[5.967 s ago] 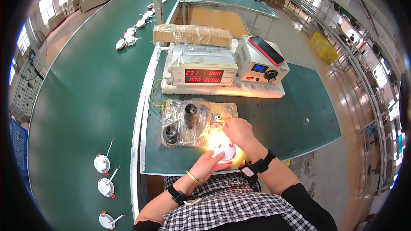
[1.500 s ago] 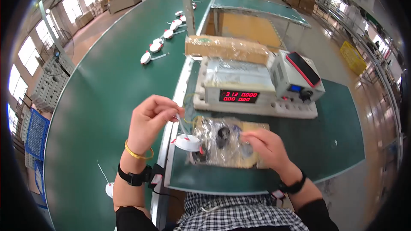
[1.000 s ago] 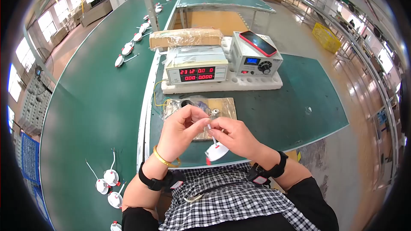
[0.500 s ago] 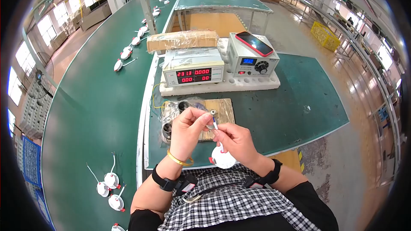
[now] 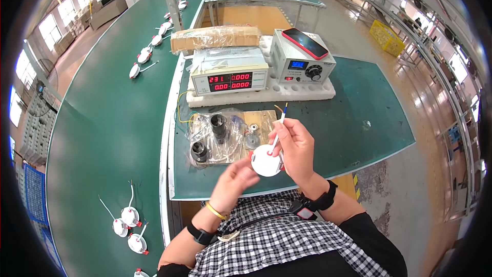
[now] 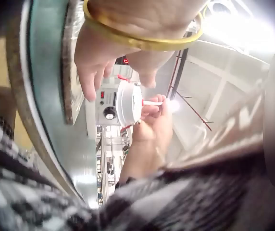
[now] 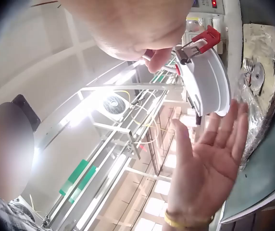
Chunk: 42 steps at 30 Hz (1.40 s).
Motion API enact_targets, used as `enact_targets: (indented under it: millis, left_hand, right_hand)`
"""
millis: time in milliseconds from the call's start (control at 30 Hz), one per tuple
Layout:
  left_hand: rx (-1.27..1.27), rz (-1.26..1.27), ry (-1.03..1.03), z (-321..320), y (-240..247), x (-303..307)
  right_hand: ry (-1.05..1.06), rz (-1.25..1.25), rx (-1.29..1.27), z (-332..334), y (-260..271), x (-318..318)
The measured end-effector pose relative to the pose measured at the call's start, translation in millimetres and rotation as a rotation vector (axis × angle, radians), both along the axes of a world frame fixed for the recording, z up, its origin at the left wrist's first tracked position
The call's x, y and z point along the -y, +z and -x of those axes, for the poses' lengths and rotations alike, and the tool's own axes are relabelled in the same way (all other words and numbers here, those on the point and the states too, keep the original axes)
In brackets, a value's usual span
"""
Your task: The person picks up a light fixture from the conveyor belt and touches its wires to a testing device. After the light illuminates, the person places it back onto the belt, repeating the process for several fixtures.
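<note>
Just above the near edge of the table [image 5: 359,138], the right hand [image 5: 298,146] pinches the white wire [image 5: 279,123] of a round white lamp [image 5: 265,164] between thumb and curled fingers. The lamp hangs against the heel of that hand and the wire's stripped ends stand free above the grip, a hold that seems meant to keep those ends clear. Just below and left of the grip, the left hand [image 5: 234,180] is flat-palmed, fingers straight and spread, holding nothing. It faces the lamp's rim as if to steady it, though I cannot tell whether it touches.

Beyond the grip lies a board [image 5: 261,119] under clear plastic wrap [image 5: 230,146], which covers two black sockets [image 5: 218,124]. Farther beyond, a white foam tray [image 5: 307,94] holds a meter [image 5: 229,80] with red digits and a dial box [image 5: 302,64], with a phone [image 5: 306,42] on top of the box. Well left of the grip, more lamps [image 5: 128,216] lie on the belt [image 5: 102,123].
</note>
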State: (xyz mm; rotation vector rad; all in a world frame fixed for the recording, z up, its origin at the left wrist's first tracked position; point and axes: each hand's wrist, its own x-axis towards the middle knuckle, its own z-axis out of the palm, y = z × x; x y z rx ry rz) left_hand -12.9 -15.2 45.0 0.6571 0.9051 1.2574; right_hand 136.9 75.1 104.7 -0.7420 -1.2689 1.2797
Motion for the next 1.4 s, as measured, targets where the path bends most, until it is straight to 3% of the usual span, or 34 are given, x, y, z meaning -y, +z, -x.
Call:
enact_targets:
  millis: [67, 133, 267, 367, 433, 533, 667, 733, 933, 1400]
  left_hand:
    - [0.049, 0.021, -0.046, -12.8, -2.8, 0.8]
    - [-0.082, -0.120, -0.020, -18.7, -5.5, -7.0]
    - [-0.117, -0.079, -0.020, -19.7, -15.1, -17.7]
    - [-0.209, -0.085, -0.020, -23.1, -17.4, -19.0]
    - [-0.233, -0.079, -0.093, -25.1, -24.1, -18.3]
    - [-0.152, -0.051, -0.148, -26.7, -32.1, -18.1]
    - [0.004, 0.115, -0.236, -23.2, -27.6, -15.5]
    - [0.077, 0.198, -0.263, -21.6, -27.9, -13.4]
    - [0.168, 0.096, -0.222, -21.8, -34.9, -12.4]
    - [0.061, 0.097, -0.153, -20.3, -38.1, -14.6]
  right_hand:
    - [-0.012, 0.001, 0.015, 3.5, -5.1, -2.2]
    - [-0.023, 0.010, 0.032, 5.7, -9.8, -2.9]
    - [-0.038, 0.030, 0.136, -2.1, -8.4, -8.9]
    - [-0.079, 0.008, 0.320, -9.8, -12.6, -16.6]
    - [-0.169, -0.185, 0.606, -13.1, -15.5, -21.0]
    - [-0.162, -0.276, 0.830, -15.7, -37.6, -30.2]
    - [-0.007, -0.153, 1.032, -13.3, -52.4, -39.7]
    - [0.006, -0.152, 1.062, -9.1, -55.1, -42.7]
    - [0.000, -0.151, 1.132, -4.6, -48.1, -42.8]
    - [0.017, -0.156, 1.247, -0.8, -52.2, -44.2]
